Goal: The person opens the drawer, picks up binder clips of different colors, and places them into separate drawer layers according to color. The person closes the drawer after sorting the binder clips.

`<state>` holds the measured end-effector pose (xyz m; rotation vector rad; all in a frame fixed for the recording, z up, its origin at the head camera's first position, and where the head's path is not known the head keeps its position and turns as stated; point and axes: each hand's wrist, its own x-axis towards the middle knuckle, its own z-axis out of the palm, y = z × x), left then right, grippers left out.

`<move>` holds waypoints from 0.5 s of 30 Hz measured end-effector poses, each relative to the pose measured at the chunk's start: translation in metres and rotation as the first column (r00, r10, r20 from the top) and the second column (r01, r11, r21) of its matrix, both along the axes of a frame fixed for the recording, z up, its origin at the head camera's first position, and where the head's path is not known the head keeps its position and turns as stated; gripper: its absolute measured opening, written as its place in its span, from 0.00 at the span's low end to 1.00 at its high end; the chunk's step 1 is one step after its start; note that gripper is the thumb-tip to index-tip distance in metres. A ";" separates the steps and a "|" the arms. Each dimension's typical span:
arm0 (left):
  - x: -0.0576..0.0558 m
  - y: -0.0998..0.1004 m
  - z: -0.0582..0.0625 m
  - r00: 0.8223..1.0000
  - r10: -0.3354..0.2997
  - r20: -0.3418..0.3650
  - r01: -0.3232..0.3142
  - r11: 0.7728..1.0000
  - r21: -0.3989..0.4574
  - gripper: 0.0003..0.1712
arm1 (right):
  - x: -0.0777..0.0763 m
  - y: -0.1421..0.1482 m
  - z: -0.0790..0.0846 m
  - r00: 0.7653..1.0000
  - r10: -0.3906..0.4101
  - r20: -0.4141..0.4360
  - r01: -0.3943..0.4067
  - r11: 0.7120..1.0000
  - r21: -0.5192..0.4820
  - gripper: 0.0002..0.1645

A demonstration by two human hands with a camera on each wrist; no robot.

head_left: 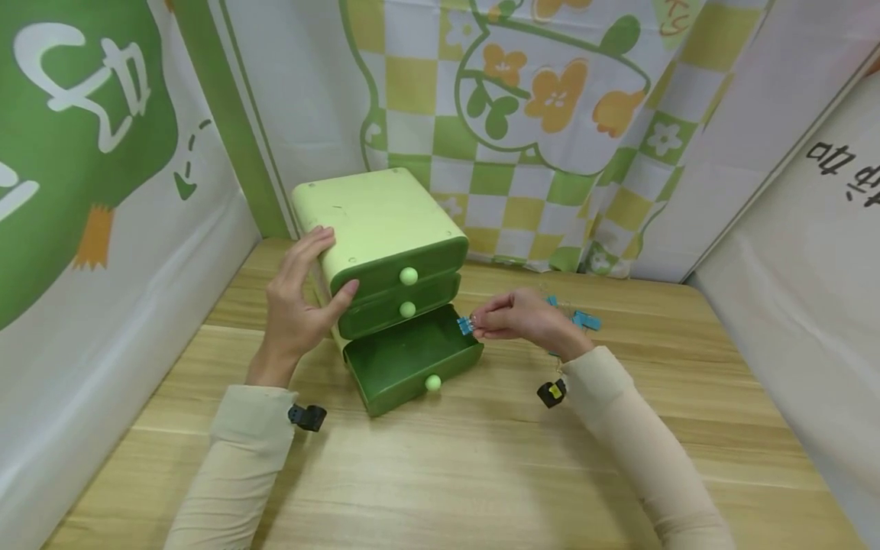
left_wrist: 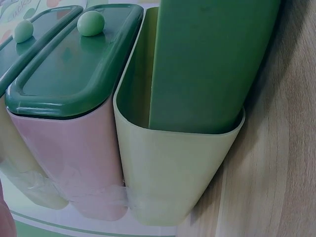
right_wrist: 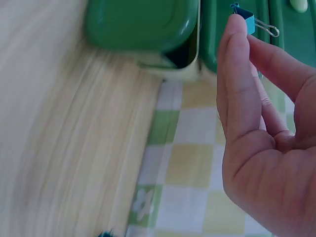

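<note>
Head view: one wooden table (head_left: 467, 489) runs beneath both hands, its near edge cut off. Touching the left fingers stands one pale-green cabinet (head_left: 385, 210) with three dark-green drawers (head_left: 406, 393); the upper two sit closed just right of the left thumb, and the lowest, pulled out, lies just below and left of the right fingertips. Of the two hands, the left hand (head_left: 292, 309) has its fingers spread against the cabinet's side and top, thumb at the front edge; the left wrist view catches only a sliver of it. The right hand (head_left: 525, 317) has its fingertips brought together, pinching one blue binder clip (head_left: 465, 326). Three round knobs (head_left: 409, 276) lie left of those fingertips. Beyond the right knuckles are at least two loose clips (head_left: 587, 321), partly hidden, their full count hard to tell.
</note>
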<state>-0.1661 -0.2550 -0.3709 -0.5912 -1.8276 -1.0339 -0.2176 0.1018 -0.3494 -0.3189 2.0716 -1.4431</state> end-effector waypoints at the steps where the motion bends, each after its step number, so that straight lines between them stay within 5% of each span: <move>1: 0.000 0.000 0.000 1.000 -0.001 0.002 0.001 1.000 0.003 0.37 | 0.001 -0.006 0.001 1.000 0.012 -0.010 -0.012 1.000 0.003 0.14; 15: 0.000 0.001 0.001 1.000 -0.002 0.011 0.002 1.000 0.015 0.36 | 0.008 -0.078 -0.008 0.993 0.114 -0.016 -0.112 0.991 0.076 0.09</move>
